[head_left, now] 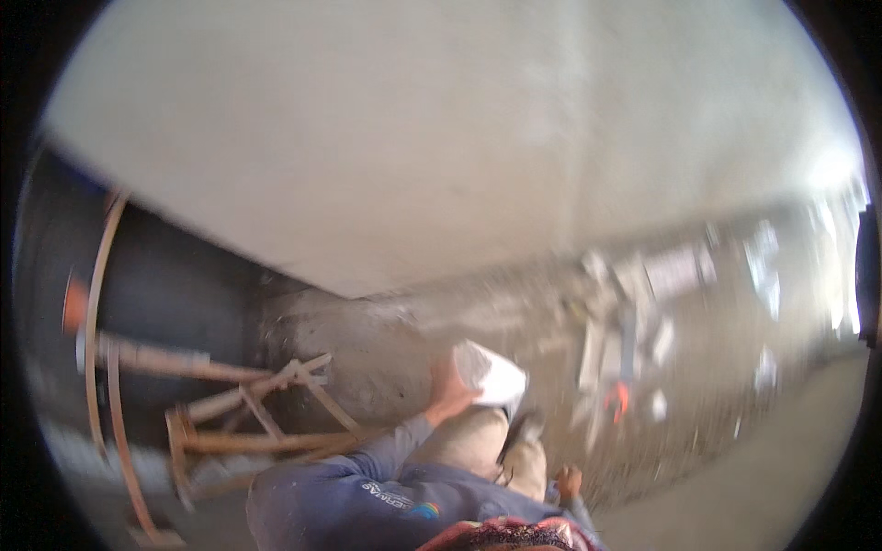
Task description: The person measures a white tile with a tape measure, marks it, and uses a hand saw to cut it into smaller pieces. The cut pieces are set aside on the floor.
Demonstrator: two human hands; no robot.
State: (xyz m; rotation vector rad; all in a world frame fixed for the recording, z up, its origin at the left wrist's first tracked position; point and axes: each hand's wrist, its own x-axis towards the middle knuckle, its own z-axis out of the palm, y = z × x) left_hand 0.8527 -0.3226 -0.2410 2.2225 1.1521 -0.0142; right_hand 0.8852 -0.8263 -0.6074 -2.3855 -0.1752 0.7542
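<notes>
My left hand point(450, 393) is closed on the side of a white object point(501, 378), held in front of my knees. The object is chunky, with a greyish, rough-looking end; blur hides whether it is a block or a container. Low by my right leg hangs my right hand point(568, 482), its fingers curled. Something small and bluish shows beside those fingers, but I cannot make out whether they hold it.
A wooden frame point(266, 441) lies or stands at the left, near upright timbers point(99, 312). A large pale wall point(367, 138) rises ahead. Wood offcuts point(593, 354) and a saw-like tool with an orange-red handle point(617, 400) lie on the dirty floor point(367, 349).
</notes>
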